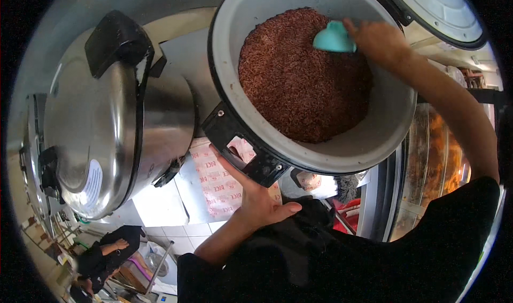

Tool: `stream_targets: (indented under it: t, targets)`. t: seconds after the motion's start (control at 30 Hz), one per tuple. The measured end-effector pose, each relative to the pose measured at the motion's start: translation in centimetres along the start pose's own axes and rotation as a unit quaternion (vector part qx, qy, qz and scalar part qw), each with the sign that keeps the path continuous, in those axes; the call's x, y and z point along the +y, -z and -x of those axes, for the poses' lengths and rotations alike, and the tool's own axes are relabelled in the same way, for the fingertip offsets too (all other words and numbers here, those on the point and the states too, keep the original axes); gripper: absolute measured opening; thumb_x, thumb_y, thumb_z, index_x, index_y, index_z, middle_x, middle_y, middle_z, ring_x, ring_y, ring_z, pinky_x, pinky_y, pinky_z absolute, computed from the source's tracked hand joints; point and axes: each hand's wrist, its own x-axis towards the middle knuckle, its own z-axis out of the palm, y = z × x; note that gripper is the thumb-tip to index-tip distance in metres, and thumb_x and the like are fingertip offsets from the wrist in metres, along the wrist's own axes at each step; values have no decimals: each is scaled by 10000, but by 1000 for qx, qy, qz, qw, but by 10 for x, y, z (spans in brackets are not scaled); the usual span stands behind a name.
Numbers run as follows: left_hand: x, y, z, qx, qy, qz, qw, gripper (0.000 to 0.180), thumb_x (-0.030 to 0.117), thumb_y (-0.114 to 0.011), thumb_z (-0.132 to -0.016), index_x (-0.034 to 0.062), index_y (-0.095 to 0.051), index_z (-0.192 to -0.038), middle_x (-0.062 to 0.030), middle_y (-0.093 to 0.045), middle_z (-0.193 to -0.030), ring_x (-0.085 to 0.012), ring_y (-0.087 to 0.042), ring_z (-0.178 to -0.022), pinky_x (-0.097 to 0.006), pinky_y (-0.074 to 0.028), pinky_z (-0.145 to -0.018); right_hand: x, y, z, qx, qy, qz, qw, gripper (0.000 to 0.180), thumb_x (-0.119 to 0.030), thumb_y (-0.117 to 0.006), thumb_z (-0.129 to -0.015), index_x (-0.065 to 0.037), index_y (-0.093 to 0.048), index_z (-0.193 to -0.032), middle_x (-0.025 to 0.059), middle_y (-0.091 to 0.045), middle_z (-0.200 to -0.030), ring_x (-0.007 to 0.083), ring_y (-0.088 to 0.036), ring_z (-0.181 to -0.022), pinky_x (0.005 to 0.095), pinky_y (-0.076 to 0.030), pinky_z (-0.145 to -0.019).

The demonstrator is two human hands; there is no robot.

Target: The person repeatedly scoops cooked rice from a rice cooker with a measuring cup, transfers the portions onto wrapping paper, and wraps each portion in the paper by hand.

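Observation:
A wide, grey-lined rice cooker (256,127) stands uncovered in front of me, with reddish-brown cooked rice (299,84) inside. At its far right inner side, my right hand (377,40) is closed on a teal rice scoop (335,37), whose blade rests against the rice. My left hand (255,199) supports the cooker by its black side handle (262,167). Its fingers pass behind the handle and are partly hidden; the thumb sticks out to the right. Printed wrapping paper (216,183) lies on the counter just beyond that hand.
Left of me stands another large steel cooker (96,132) with its lid shut. The open lid (443,9) is at the upper right. A glass-fronted case (433,159) with an orange glow is on the right. At the lower left another person (112,255) is in the background.

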Motion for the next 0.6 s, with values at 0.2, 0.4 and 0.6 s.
stream_targets:
  t: [0.2, 0.4, 0.6]
  targets:
    - [-7, 13, 25, -269, 129, -73, 952, 1010, 616, -612, -825, -29, -179, -1470, -211, -348, -1473, -361, -270, -1399, -543, 97, -1129, -48, 41, 37, -167, 44, -147, 974, 512, -68, -470, -905, -62, -396, -1412, 182, -680, -870, 329, -695, -808, 422, -577, -705]
    - [-33, 11, 58, -300, 194, -96, 929, 834, 518, -685, -832, -33, -339, -1355, -121, -555, -1230, -214, -546, -1152, -320, -393, -1004, -59, 67, 32, -204, 184, -266, 924, 340, -106, -462, -925, 46, -539, -1220, 197, -693, -907, 325, -704, -833, 420, -589, -695]
    - [-23, 8, 43, -217, 114, -37, 969, 902, 422, -726, -829, -68, -220, -1392, -166, -481, -1305, -245, -510, -1193, -374, -388, -1025, -59, 41, -3, -176, 84, -235, 952, 511, -109, -474, -925, 4, -330, -1402, 194, -679, -871, 319, -702, -810, 422, -589, -666]
